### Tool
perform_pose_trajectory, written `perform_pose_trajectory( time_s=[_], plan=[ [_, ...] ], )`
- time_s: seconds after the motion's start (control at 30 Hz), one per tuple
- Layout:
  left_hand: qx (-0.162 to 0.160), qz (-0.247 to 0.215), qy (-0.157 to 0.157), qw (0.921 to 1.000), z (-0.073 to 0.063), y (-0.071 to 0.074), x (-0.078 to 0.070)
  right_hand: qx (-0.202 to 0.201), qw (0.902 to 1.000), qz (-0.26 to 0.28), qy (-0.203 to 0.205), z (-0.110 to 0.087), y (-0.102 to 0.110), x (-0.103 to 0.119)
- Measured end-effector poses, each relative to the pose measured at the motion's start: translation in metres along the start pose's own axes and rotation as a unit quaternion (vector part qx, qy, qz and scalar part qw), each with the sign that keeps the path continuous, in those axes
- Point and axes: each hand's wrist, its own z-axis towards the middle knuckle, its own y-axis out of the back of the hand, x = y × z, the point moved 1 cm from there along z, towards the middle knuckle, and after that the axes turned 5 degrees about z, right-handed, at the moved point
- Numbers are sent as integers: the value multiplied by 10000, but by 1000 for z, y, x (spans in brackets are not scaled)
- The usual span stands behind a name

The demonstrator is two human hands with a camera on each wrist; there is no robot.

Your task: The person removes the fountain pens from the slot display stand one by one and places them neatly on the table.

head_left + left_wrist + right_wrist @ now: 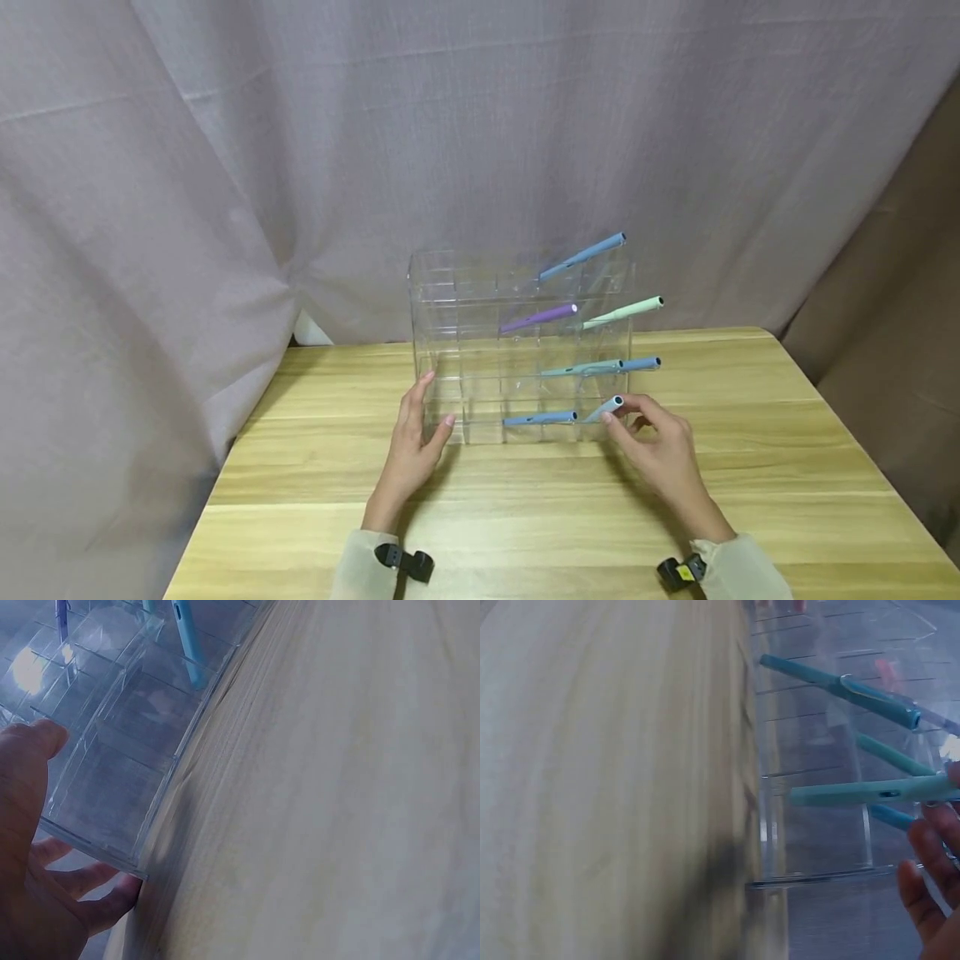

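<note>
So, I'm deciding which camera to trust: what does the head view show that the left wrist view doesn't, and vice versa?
Only the head view shows the right hand pinching a pale pen, and both sleeves.

Only the left wrist view shows three fingers of the left hand spread apart by the rack's end.

Both show that hand and rack, the purple pen, lowest blue pen and table.

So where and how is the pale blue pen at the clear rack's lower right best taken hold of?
Probably by the outer end, pinched from the right. The pale blue pen slants out of the clear rack, so that slim end sticks out within reach; the right hand holds it from that side.
</note>
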Motion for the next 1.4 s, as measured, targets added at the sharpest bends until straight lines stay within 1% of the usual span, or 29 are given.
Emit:
perform_pose_trajectory(
  time_s=[0.1, 0.17, 0.27, 0.37, 0.47, 0.6, 0.63, 0.83, 0.97, 1.13, 1.3, 1.4],
  plan=[
    [-7, 18, -11, 10000, -1, 0, 0, -492, 9982, 52, 328, 3, 3, 8],
    [-5, 24, -19, 10000, -1, 0, 1, -793, 9958, 66, 455, 5, 6, 13],
    [2, 18, -25, 10000, -1, -1, 1, -1065, 9928, 70, 541, 9, 10, 20],
    [-9, -1, -20, 10000, 0, -1, 2, -1160, 9915, 175, 566, 13, 15, 26],
    [-24, -1, -26, 10000, 0, -2, 2, -1112, 9914, 463, 521, 15, 18, 31],
    [-56, 9, -48, 10000, 0, -2, 2, -1022, 9912, 774, 342, 14, 22, 32],
    [-64, 11, -51, 10000, 1, -2, 2, -1035, 9913, 763, 282, 13, 23, 31],
    [-62, -12, -42, 10000, 0, -1, 1, -1322, 9892, 545, -330, 6, 29, 23],
    [-56, -11, -43, 10000, -1, -1, 1, -1602, 9831, 423, -776, 1, 33, 16],
    [-55, 4, -49, 10000, -1, -1, 1, -1954, 9684, 396, -1501, -8, 39, 8],
    [-40, -18, -34, 10000, -2, -1, 1, -1980, 9507, 416, -2352, -18, 42, 0],
    [-48, -7, -46, 10000, -1, -1, 1, -1945, 9405, 344, -2766, -24, 43, -4]
  ],
)
